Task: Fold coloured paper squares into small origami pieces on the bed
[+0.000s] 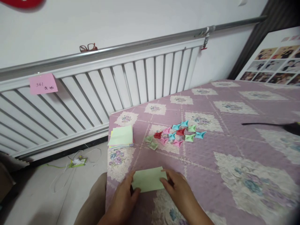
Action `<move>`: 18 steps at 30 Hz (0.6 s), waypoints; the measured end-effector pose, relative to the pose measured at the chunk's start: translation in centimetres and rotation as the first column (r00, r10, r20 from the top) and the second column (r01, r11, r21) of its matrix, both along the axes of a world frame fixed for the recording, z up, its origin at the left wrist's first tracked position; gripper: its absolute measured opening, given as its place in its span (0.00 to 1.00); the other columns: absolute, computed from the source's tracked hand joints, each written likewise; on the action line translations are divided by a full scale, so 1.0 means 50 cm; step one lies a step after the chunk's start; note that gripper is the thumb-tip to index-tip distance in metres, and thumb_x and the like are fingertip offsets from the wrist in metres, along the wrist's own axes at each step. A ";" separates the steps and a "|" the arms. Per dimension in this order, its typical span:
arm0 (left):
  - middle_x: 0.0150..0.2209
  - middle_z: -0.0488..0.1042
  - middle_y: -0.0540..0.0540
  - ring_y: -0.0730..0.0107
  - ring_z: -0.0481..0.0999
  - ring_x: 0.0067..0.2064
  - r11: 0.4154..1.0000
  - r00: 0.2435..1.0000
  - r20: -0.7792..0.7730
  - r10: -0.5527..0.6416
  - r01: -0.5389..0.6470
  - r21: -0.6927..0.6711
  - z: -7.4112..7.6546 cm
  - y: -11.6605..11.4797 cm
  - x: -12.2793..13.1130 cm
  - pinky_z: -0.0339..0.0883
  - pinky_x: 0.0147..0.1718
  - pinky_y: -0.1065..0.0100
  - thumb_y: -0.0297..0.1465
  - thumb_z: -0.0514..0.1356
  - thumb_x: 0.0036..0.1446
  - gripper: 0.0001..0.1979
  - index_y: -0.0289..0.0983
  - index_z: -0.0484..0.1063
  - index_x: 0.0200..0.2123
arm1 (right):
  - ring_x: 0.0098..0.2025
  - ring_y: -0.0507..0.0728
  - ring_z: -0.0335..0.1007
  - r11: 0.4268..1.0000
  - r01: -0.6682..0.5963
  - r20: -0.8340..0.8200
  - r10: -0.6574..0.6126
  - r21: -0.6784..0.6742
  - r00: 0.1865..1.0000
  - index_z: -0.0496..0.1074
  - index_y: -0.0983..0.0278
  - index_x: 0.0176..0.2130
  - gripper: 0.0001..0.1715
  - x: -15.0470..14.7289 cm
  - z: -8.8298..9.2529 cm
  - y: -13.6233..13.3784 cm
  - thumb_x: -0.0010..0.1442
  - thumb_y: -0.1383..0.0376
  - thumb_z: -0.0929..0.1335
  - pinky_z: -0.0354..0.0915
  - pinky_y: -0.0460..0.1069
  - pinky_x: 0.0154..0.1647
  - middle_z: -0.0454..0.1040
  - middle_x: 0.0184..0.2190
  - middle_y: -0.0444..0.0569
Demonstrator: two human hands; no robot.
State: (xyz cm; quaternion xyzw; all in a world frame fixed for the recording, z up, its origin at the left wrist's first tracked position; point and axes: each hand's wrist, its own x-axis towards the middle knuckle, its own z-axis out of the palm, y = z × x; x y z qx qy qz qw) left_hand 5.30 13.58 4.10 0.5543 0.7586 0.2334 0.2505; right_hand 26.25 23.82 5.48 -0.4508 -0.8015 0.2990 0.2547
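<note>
Both forearms come up from the bottom edge and meet at a sheet of paper on the bed. The left hand (124,197) lies knuckles up, its fingers bent against the sheet's left edge with the thumb by the lower left corner. From this angle I cannot tell whether they pinch the paper or only press on it. The right hand (180,190) lies flatter, fingers loosely stretched and not closed round anything, with the tips resting on the sheet's right edge.

The green sheet (149,179) is pale, oblong and slightly askew. It lies flat on the purple quilt (234,143) near the bed's front left corner, between the two hands.

Farther up the quilt lies a cluster of small folded paper shapes (177,134) in pink, blue, green and red. To their left a stack of paper squares (121,136) sits by the bed's edge, pale green on top.

A pink note (43,83) is stuck on the white radiator (131,78). It bears handwriting – "361" and a second line too blurred to read. A pair of red-framed glasses (88,47) rests on the rail above.
</note>
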 end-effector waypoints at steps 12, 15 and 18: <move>0.66 0.51 0.41 0.43 0.48 0.65 0.878 0.781 -0.429 -0.454 0.474 -0.067 -0.011 -0.024 0.013 0.46 0.60 0.39 0.33 0.62 0.53 0.36 0.46 0.51 0.64 | 0.34 0.59 0.74 0.993 0.103 0.167 -0.111 0.056 0.980 0.68 0.63 0.51 0.23 -0.024 -0.025 0.009 0.54 0.65 0.65 0.60 0.53 0.41 0.78 0.31 0.47; 0.67 0.42 0.37 0.41 0.42 0.66 0.785 0.698 -0.365 -0.616 0.583 -0.209 -0.003 -0.020 0.025 0.42 0.59 0.35 0.43 0.62 0.53 0.43 0.41 0.44 0.66 | 0.33 0.59 0.74 0.993 0.093 0.165 -0.104 0.075 0.981 0.67 0.64 0.51 0.23 -0.025 -0.030 0.009 0.55 0.65 0.64 0.61 0.53 0.39 0.77 0.31 0.48; 0.67 0.36 0.37 0.43 0.37 0.67 0.748 0.692 -0.288 -0.662 0.584 -0.315 0.013 -0.013 0.028 0.38 0.60 0.36 0.47 0.60 0.53 0.46 0.39 0.38 0.67 | 0.33 0.58 0.73 0.990 0.092 0.153 -0.108 0.109 0.982 0.66 0.63 0.52 0.23 -0.025 -0.036 0.008 0.55 0.65 0.64 0.60 0.53 0.39 0.77 0.30 0.47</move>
